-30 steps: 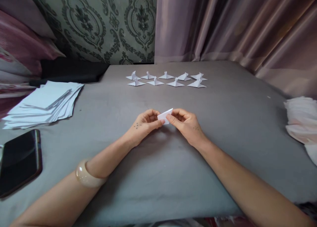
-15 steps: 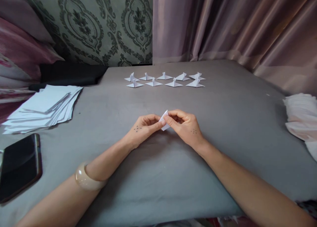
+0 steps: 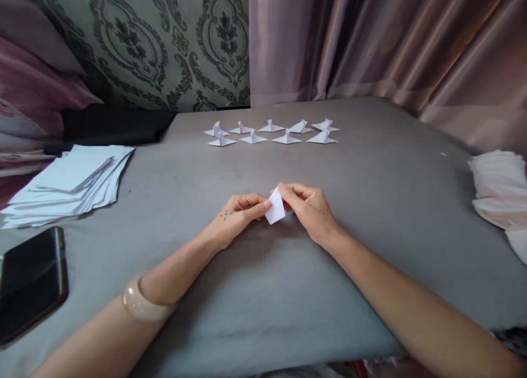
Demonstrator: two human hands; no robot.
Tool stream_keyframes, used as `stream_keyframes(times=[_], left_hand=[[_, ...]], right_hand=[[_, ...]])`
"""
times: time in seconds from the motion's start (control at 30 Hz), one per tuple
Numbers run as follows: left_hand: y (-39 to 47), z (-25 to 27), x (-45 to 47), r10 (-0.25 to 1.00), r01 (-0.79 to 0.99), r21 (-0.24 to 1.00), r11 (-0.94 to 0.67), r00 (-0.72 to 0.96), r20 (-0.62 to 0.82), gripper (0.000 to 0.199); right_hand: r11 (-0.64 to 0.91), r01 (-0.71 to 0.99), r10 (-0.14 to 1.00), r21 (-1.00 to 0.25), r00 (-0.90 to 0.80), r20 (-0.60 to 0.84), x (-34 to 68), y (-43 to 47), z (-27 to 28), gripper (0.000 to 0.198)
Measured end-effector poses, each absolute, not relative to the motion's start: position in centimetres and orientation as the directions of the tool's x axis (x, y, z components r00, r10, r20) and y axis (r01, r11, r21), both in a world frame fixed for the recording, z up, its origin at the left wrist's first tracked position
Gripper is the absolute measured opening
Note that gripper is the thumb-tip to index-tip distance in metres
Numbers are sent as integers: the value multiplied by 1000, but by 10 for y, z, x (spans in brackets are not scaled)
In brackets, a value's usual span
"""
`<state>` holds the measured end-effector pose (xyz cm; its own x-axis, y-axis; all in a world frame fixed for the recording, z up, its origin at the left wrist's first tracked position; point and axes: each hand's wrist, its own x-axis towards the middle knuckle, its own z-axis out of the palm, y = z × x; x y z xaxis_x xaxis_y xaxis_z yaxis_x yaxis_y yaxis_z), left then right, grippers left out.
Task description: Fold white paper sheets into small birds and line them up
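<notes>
Between my two hands is a small folded piece of white paper (image 3: 275,209), held up just above the grey cloth. My left hand (image 3: 236,216) pinches its left edge, thumb in front and fingers behind. At its top right corner, my right hand (image 3: 310,209) grips it between thumb and fingers. The fingertips behind the paper are partly hidden. Beyond my hands, several folded white paper figures (image 3: 252,137) with spread wings stand in two rows.
A stack of white paper sheets (image 3: 69,183) lies on the left, with a dark phone (image 3: 33,284) nearer to me. Black folded cloth (image 3: 115,126) is behind the stack. Whitish crumpled fabric (image 3: 498,185) sits at the right edge of the grey-covered table (image 3: 391,202).
My right thumb has moved up to the paper's top corner, so more of its front face shows. Both hands still hold it. The view has shifted slightly.
</notes>
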<state>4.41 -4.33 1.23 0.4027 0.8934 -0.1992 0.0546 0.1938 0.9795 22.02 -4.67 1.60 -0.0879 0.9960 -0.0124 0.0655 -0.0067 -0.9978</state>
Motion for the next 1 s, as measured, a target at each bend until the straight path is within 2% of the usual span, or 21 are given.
stream_keyframes(times=[0.07, 0.17, 0.43, 0.6, 0.8, 1.0], left_hand=[[-41, 10, 45, 920, 35, 982, 186, 345, -187, 26], [-37, 7, 45, 943, 17, 979, 201, 268, -198, 27], [-27, 7, 41, 954, 106, 992, 71, 284, -99, 28], [-17, 4, 39, 958, 102, 994, 25, 280, -53, 28], [3, 3, 40, 947, 366, 925, -108, 321, -16, 20], [11, -3, 34, 924, 472, 838, -276, 370, 96, 14]], right_hand=[[-79, 52, 989, -996, -118, -84, 222, -44, 13, 43], [-104, 121, 986, -987, -117, -118, 223, -40, 7, 34], [111, 219, 985, -969, -152, 78, 223, -30, -9, 23], [149, 315, 985, -937, -125, 115, 224, -24, -9, 23], [165, 576, 986, -800, -105, 128, 223, -16, -10, 17], [236, 659, 972, -714, -155, 178, 225, -14, -13, 16]])
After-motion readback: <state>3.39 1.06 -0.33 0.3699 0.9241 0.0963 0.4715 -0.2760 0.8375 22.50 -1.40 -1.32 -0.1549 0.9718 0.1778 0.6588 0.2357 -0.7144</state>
